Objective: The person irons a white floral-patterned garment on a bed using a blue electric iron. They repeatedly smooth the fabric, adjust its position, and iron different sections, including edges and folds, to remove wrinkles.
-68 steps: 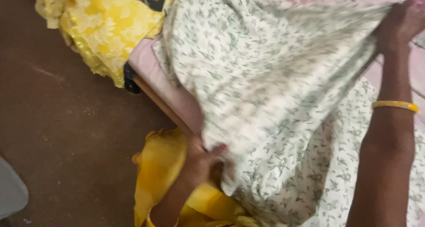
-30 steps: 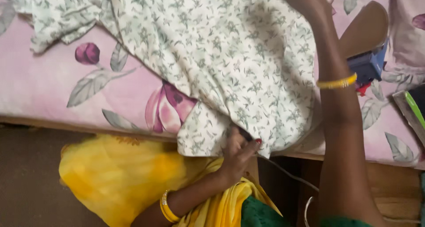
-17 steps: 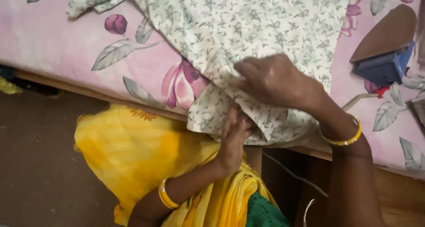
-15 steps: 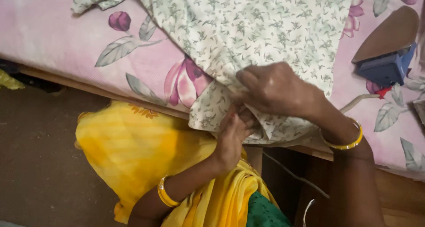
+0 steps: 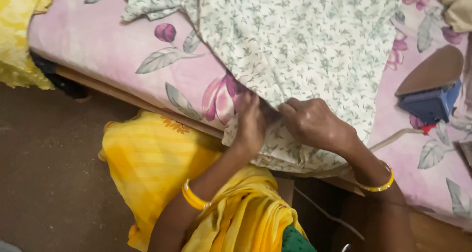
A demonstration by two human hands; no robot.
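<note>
Both hands pinch one fold of the leaf-print cloth at the bed's edge.

The left hand [image 5: 251, 126] and right hand [image 5: 314, 124] close their fingers on the white leaf-print cloth [image 5: 300, 45] side by side, apparently to hold the fold firm over the pink flowered sheet [image 5: 98, 50]. An iron [image 5: 430, 92] stands well apart, sole up. Half a second ago the pinch sat lower, off the edge; the view has also shifted, bringing yellow fabric [image 5: 19, 31] in at left.
</note>
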